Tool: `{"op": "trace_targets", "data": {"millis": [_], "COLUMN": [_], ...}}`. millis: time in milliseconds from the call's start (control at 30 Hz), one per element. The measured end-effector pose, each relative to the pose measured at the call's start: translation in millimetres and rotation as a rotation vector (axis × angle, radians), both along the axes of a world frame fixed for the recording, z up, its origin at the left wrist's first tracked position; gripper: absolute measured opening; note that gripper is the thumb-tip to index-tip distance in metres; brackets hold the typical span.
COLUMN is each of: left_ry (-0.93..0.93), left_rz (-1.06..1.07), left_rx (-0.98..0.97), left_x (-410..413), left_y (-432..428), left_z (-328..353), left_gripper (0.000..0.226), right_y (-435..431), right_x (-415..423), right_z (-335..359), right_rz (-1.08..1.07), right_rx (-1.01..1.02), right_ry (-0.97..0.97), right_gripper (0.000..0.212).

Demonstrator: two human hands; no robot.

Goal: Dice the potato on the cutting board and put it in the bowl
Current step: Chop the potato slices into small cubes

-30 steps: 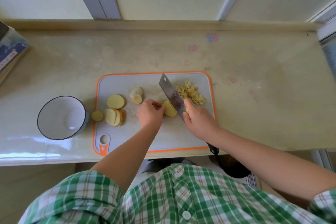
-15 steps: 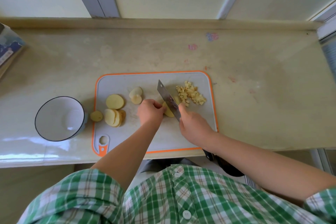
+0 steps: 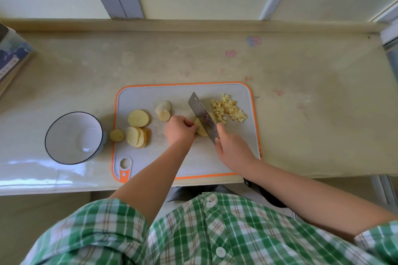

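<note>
A grey cutting board (image 3: 150, 163) with an orange rim lies on the counter. My left hand (image 3: 179, 131) holds a potato slice (image 3: 200, 129) down with curled fingers. My right hand (image 3: 233, 150) grips a knife (image 3: 202, 115), forefinger along the blade, which stands on that slice. Diced potato (image 3: 229, 109) is heaped at the board's far right. Round slices (image 3: 138, 118) and a fanned stack (image 3: 137, 136) lie on the left of the board, with two end pieces (image 3: 163, 110) behind. A white bowl (image 3: 64, 153) with a dark rim sits empty left of the board.
One small potato slice (image 3: 117, 135) lies on the counter between bowl and board. A printed box (image 3: 10, 60) sits at the far left edge. The counter's raised back ledge (image 3: 193, 24) runs below the window frames. The board's near edge is close to the counter's front edge.
The knife has gone down into the slice, lifted a little and shifted left, and stands on the slice again. My left hand stays on the slice.
</note>
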State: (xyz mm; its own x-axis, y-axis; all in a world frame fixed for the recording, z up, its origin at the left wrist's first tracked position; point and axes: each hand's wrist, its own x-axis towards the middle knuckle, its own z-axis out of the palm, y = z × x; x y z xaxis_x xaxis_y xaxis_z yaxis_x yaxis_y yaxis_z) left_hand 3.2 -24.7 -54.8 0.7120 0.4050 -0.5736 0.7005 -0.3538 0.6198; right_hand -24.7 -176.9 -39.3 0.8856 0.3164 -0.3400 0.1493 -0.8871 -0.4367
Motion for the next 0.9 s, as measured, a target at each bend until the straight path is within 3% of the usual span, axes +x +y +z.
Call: {"op": "trace_targets", "data": {"millis": [400,600,900], "left_ry": [0.021,0.038,0.052], "left_rz": [0.029,0.013,0.003], "left_rx": [-0.035,-0.023,-0.03], "left_x": [-3,-1,2], "left_y": [2,2,3], "left_z": [4,4,1], "left_gripper": [0.02,0.01,0.02], "right_y": [-6,0,11], "right_x": [10,8,-1], "right_z": [18,14,1], "right_rz": [0.099,0.151,0.092], "right_rx": [0.011,-0.03,-0.02], "right_ry": [-0.068,-0.024,0.042], "right_gripper": [0.023,0.031,0.038]}}
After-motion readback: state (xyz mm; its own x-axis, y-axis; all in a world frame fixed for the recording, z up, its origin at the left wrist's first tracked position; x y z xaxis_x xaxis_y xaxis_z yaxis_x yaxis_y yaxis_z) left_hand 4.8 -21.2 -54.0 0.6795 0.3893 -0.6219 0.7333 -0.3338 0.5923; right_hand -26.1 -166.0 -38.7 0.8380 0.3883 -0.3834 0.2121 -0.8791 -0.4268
